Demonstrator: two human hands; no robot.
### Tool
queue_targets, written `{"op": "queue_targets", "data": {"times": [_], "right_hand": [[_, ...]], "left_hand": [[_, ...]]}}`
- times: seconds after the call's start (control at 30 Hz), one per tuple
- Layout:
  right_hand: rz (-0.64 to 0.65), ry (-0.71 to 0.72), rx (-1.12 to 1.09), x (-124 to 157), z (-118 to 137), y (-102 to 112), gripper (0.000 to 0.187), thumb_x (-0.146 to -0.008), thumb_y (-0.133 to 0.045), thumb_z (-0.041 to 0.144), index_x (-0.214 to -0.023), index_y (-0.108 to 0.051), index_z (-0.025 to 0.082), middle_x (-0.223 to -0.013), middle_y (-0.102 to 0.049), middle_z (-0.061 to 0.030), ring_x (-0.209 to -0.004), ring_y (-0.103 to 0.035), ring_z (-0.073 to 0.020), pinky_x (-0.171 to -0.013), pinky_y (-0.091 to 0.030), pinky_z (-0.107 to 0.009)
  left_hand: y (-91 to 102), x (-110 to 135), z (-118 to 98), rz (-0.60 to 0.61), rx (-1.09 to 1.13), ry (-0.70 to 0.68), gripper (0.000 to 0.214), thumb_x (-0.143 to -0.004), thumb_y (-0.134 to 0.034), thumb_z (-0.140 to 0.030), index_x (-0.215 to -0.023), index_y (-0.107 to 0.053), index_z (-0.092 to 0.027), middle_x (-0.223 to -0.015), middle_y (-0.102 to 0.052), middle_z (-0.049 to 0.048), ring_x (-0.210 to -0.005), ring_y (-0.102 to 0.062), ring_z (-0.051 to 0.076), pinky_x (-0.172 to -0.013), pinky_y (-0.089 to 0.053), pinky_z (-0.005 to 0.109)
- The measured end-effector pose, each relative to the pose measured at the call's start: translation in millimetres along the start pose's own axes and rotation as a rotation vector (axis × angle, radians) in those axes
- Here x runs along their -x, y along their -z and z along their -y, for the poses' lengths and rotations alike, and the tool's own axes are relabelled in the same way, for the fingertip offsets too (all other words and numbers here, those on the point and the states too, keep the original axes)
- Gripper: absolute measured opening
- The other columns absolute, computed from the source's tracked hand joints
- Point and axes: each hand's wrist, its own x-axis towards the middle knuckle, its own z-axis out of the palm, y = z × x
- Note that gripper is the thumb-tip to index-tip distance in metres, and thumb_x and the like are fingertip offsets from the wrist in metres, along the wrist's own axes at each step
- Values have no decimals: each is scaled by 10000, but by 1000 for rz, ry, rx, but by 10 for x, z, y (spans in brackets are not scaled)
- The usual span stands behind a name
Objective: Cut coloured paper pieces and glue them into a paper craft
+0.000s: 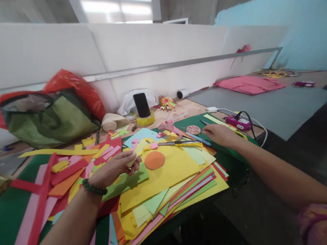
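My left hand [114, 169], with a green bead bracelet at the wrist, rests on a pile of coloured paper sheets [165, 189] and pinches a small pale yellow paper piece [135, 157] between thumb and fingers. An orange paper circle [154, 160] lies on the top yellow sheet just right of that hand. My right hand [219, 135] reaches out over the green cutting mat [211, 123], fingers curled down near a blue pen [197, 138] and a yellow-handled cutter [180, 143]; whether it holds anything is hidden.
Paper strips and scraps [68, 168] cover the left of the table. A green and red bag [47, 112] stands at the back left. A black phone [141, 104] leans on a tape roll. A pink glue gun [170, 126], a purple device [238, 122] with cables and a pink cloth [247, 84] lie to the right.
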Motion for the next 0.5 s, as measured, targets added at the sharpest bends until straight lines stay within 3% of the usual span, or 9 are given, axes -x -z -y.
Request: {"op": "queue_targets", "data": {"times": [0.13,0.33,0.5], "right_hand": [[27,-158,70,25,-182,79,314,-942,-384,254,-1053,-663,164,-1102,-700,-126,-978,-644,-257,-688,-413,-291],[129,-91,72,174,-202,46,258,-906,-432,253,-925,-683,197,-1013,-721,-85,-915,-654,-224,-659,-408,-272],[145,-237,180,172,-388,21,283,-903,-413,265,-999,-650,142,-1078,-677,-170,-975,-643,-283,-669,-425,-315]], "left_hand": [[-4,7,-21,10,12,-1,471,-693,-684,-612,-786,-655,-151,-693,-603,26,-644,-535,139,-612,-433,263],[-39,20,-59,4,7,28,471,-686,-685,-613,-776,-653,-152,-695,-600,27,-656,-541,150,-616,-431,270],[-35,23,-66,13,-2,20,456,-699,-676,-607,-764,-648,-157,-689,-602,29,-649,-536,154,-618,-439,278]]}}
